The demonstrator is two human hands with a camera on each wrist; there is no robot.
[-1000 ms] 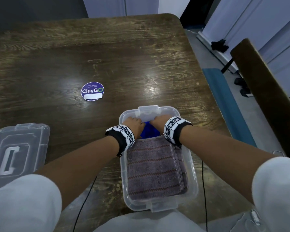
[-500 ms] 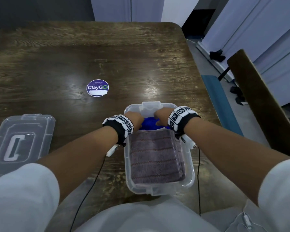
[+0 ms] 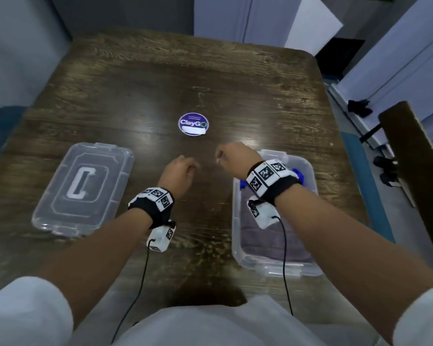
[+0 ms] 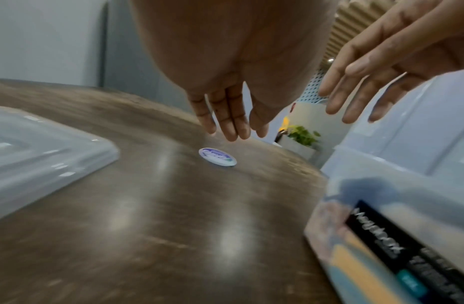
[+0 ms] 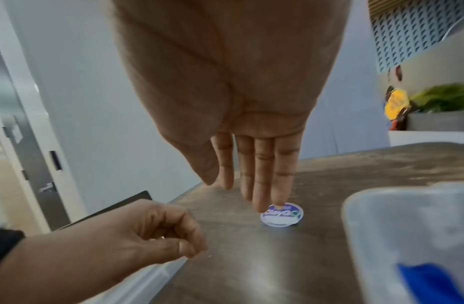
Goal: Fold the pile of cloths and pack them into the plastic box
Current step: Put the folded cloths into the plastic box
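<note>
Packing looks done: folded cloths (image 3: 260,245) lie in the box (image 3: 236,228). Our left hand (image 3: 179,174) and right hand (image 3: 235,158) hover just left of it, fingers (image 5: 261,174) relaxed, empty. Next, we reckon, fetch the lid (image 3: 83,186) farther left.

table (image 3: 160,78): dark wood grain, glossy, rounded far corners, bright light glare on top
walls (image 3: 398,61): pale blue-grey panels, far side and right
floor (image 3: 405,221): grey; blue strip (image 3: 360,171) along table's right edge
chair (image 3: 413,161): dark wood back, just right of table
door (image 5: 28,144): grey, metal handle, far left
planter (image 5: 438,121): grey, green plant, beyond table
panel (image 5: 417,30): perforated, high right
</note>
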